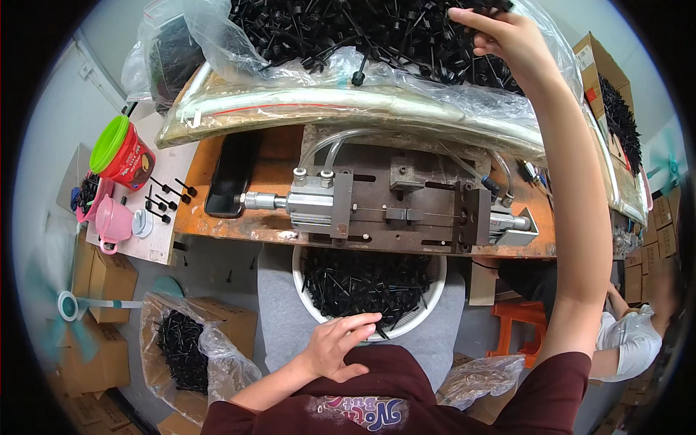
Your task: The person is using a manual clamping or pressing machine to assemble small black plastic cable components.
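Observation:
My right hand (513, 43) reaches over the far right side of a large heap of black plastic stemmed parts (319, 36). Its fingers are closed on some of these black plastic parts, partly cut off by the top edge. Low in front of me, my left hand (339, 346) holds nothing, with its fingers apart at the near rim of a white basket (299, 283). Many similar black parts (370, 283) fill that basket, which rests on my lap. Between the heap and the basket sits a metal clamping fixture (402, 210) with a cylinder (312, 206) on its left.
A dark phone (230, 174) lies on the wooden bench. To the left are a red and green tub (123, 152), a pink cup (114, 220) and several loose parts. A fan (69, 306) and a lined box (181, 351) stand lower left. Another person (631, 337) sits at right.

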{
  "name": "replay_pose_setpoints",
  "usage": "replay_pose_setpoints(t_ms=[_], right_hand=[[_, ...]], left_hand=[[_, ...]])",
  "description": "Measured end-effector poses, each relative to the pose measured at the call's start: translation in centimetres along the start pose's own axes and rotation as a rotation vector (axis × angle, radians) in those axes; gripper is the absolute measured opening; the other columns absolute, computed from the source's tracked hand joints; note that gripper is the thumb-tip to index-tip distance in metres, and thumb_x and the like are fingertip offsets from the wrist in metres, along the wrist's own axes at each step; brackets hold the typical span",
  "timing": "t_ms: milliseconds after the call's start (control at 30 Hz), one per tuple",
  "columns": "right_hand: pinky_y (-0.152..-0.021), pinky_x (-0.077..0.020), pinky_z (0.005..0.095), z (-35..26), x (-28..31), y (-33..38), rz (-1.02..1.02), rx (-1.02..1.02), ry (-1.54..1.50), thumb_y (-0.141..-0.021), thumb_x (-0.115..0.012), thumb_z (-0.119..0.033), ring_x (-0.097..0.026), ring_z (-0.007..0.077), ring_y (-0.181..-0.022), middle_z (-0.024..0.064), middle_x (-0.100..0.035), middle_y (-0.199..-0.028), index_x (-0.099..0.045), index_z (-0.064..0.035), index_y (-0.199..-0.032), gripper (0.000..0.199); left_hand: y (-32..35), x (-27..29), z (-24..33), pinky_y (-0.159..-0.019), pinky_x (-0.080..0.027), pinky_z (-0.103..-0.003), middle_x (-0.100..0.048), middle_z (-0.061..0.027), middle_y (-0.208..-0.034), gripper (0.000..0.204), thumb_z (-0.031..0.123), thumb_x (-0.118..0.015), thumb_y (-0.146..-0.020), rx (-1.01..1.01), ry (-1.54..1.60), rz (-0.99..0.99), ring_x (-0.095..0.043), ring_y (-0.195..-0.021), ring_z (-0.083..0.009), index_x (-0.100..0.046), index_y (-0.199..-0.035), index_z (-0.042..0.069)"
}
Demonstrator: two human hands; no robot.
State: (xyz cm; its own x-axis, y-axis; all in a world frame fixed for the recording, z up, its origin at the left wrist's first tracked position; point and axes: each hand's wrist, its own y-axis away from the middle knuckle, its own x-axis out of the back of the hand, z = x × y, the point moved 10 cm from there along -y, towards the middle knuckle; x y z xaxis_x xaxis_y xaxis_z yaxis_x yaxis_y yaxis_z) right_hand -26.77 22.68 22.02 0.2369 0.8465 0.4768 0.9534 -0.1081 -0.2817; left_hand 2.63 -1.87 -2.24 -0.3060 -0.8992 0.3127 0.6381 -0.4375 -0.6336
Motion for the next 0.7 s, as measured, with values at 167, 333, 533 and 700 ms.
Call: replay_pose_setpoints(t_ms=[167,333,533,700], right_hand=[[-0.061,-0.0526,0.0376,1.0,-2.8,8.1,-0.152,0.018,-0.341,-0.079,-0.081,-0.028,-0.066,0.0168,-0.065,0.0118,-0.065,-0.069,-0.07,0.0017,-0.095,0.035],[-0.048,-0.0489,0.0239,4.1,-9.5,19.6,-0.327,-0.347,-0.782,-0.087,-0.074,-0.018,-0.062,0.0146,-0.052,0.0103,-0.067,-0.083,-0.069,0.0029,-0.096,0.023],[-0.049,-0.0502,0.0242,7.8,-9.7,24.0,-0.25,-0.449,-0.948,-0.093,-0.067,-0.015,-0.063,0.0158,-0.053,0.0132,-0.068,-0.086,-0.067,0.0071,-0.106,0.025],[-0.054,-0.0514,0.0244,8.8,-5.1,25.0,0.051,-0.24,-0.75,-0.094,-0.064,-0.01,-0.064,0.0161,-0.058,0.0142,-0.068,-0.085,-0.066,0.009,-0.101,0.02]], left_hand=[[-6.5,3.4,3.1,-0.074,-0.054,-0.031,-0.062,-0.0181,-0.115,0.051,0.001,-0.078,-0.072,-0.111,-0.268,0.156,-0.066,-0.094,-0.027,-0.057,-0.119,-0.002],[-11.6,5.6,3.7,-0.084,-0.055,-0.036,-0.064,-0.0201,-0.117,0.056,0.004,-0.083,-0.072,0.014,-0.179,0.23,-0.066,-0.1,-0.0307,-0.062,-0.123,-0.005],[-12.4,3.7,4.7,-0.069,-0.058,-0.031,-0.067,-0.0134,-0.099,0.036,-0.001,-0.081,-0.071,-0.007,-0.172,0.106,-0.069,-0.084,-0.0231,-0.072,-0.105,-0.002],[-11.9,3.0,1.7,-0.068,-0.055,-0.029,-0.067,-0.0106,-0.097,0.036,0.0,-0.083,-0.067,0.135,-0.272,0.096,-0.066,-0.084,-0.0208,-0.073,-0.101,0.001]])
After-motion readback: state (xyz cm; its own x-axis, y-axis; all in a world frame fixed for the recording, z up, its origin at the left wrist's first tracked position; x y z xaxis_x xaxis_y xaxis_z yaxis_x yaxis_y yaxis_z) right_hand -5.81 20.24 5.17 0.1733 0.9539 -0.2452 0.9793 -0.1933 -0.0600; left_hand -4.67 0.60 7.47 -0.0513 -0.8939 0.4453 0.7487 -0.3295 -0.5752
